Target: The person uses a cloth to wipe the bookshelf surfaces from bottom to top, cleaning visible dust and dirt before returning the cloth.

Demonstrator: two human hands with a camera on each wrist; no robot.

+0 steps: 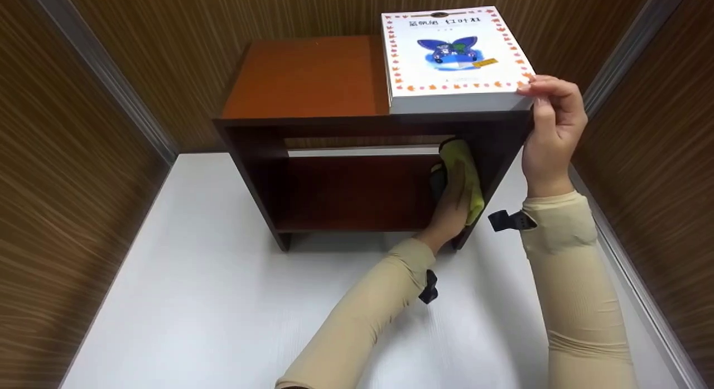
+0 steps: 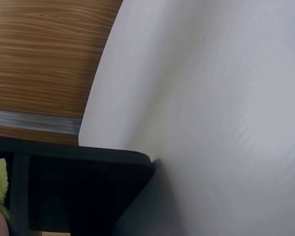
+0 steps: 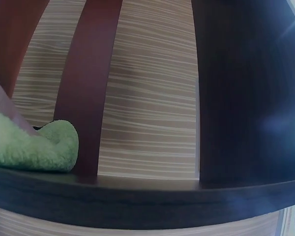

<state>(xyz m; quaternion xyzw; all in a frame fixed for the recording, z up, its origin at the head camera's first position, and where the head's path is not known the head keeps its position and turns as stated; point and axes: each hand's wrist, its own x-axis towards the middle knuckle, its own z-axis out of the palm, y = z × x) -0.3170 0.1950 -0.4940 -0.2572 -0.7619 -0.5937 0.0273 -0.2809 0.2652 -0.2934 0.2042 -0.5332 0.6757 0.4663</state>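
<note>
A dark brown wooden shelf unit (image 1: 312, 79) stands against the back wall. Inside its lower space, my left hand (image 1: 453, 202) holds a yellow-green cloth (image 1: 466, 171) along the inner right side wall; a dark part of the cloth shows on the other side of the fingers. The cloth (image 3: 44, 147) appears fluffy in the right wrist view. On the right half of the unit's top lies a thick white book (image 1: 457, 59) with a butterfly on its cover. My right hand (image 1: 558, 121) grips the book's front right corner, index fingertip on the cover and thumb at the corner.
A white surface (image 1: 184, 299) spreads under and before the unit. Wood-grain panels (image 1: 67, 171) with metal strips rise on the left, back and right. The unit has a gap at its back, and its right side panel (image 2: 98, 172) stands near the right wall.
</note>
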